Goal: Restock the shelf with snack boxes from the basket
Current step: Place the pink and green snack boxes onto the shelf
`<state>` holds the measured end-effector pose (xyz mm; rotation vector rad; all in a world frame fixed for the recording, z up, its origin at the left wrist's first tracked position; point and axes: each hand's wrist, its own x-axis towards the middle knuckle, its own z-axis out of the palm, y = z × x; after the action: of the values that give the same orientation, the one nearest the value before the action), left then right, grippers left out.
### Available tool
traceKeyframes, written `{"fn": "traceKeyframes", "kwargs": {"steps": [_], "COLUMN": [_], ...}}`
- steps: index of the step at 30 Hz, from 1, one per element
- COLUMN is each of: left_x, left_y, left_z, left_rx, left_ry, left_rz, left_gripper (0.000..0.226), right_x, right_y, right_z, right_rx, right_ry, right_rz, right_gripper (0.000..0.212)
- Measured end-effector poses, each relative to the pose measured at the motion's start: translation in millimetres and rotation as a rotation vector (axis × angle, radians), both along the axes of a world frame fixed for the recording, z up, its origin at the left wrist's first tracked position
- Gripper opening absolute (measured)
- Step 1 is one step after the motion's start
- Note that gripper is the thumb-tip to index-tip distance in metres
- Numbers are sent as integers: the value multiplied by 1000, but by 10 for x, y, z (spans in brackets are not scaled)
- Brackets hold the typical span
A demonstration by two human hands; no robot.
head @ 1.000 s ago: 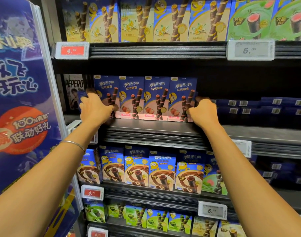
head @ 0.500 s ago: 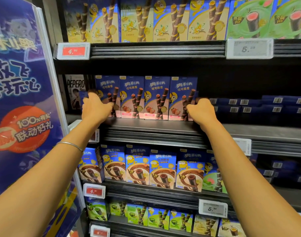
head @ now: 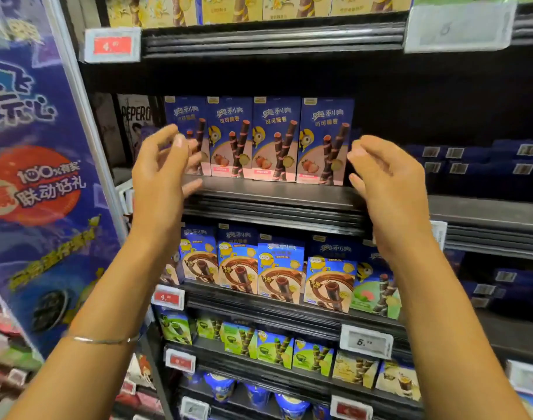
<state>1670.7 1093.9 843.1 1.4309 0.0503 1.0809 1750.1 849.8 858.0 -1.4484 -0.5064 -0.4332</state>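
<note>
A row of several blue strawberry snack boxes (head: pixel 276 139) stands upright at the front of the middle shelf (head: pixel 277 194). My left hand (head: pixel 160 174) hovers just in front of the row's left end, fingers loosely spread, holding nothing. My right hand (head: pixel 386 177) hovers off the row's right end, fingers relaxed and apart from the boxes. The basket is out of view.
Right of the row lie dark blue flat boxes (head: pixel 486 165) further back. Chocolate boxes (head: pixel 277 268) fill the shelf below, green ones (head: pixel 259 344) lower still, yellow ones (head: pixel 229 9) above. A blue promo panel (head: pixel 37 177) stands at the left.
Both hands have let go of the ends of the strawberry box row and pulled back toward me with fingers opened. The view has moved closer and tilted down.
</note>
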Motion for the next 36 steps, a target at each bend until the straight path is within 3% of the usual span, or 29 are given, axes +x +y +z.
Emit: {"fn": "traceKeyframes", "kwargs": {"steps": [5, 9, 15, 19, 25, 30, 36], "left_x": [-444, -831, -1500, -1989, -2527, -2654, -2381], "left_y": [-575, -1117, -1847, -2361, -3252, -3966, -4742], "left_z": [-1015, -2156, -3550, -4108, -4512, -4962, -6153], "left_rx": [-145, -305, -515, -605, -675, -635, -694], "left_ry": [71, 434, 899, 1120, 1259, 1380, 1433], "left_rz": [-191, -242, -270, -356, -434, -421, -473], "left_gripper": [37, 48, 31, 48, 62, 71, 67], "right_x": [-514, -839, -1563, -2246, -2956, -2981, -2631], "right_y": [-360, -769, -1647, -2388, -3604, -4292, -4759], "right_z": [-815, -1841, -3353, -4012, -4770, -5348, -6855], "right_rx": [3, -81, -288, -412, -521, -613, -928], "right_ry": [-15, 389, 912, 1142, 1432, 1519, 1426], "right_rz": [323, 432, 239, 32, -90, -110, -2], "right_gripper": [30, 20, 14, 19, 23, 27, 23]}}
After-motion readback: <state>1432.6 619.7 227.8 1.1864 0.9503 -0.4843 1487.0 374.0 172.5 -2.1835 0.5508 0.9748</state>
